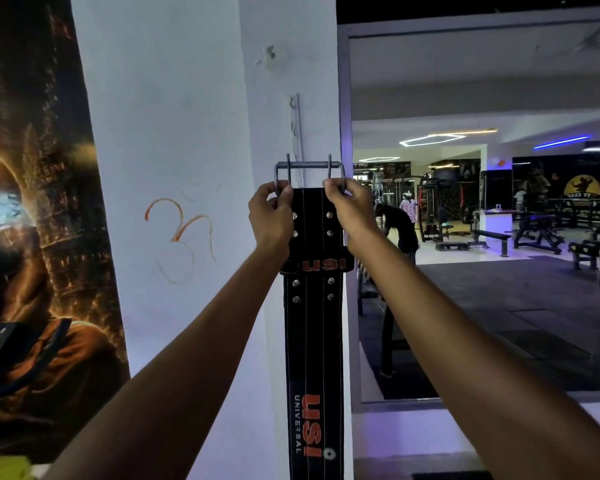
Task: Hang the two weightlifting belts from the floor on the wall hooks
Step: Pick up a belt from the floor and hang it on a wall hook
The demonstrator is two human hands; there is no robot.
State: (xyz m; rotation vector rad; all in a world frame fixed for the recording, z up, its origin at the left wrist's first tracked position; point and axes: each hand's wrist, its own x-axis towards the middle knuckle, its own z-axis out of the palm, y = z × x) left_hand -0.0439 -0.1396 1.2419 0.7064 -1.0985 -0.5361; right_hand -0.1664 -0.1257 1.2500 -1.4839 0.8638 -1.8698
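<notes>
from the head camera, the left hand (270, 216) and right hand (350, 211) each pinch a top corner of the black belt (313, 323), just below its steel buckle (309, 174). the buckle sits against the white hook strip (296, 128) on the pillar (187, 168). thick stitched leather with rivets, it looks stiff and weighty; the buckle frame seems the surest hold.

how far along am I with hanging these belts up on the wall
Nothing looks hung yet. In hand: your left hand and right hand hold one black belt by its metal buckle just below the white hook strip. Left: hooking this buckle on; the second belt is out of view.
</notes>
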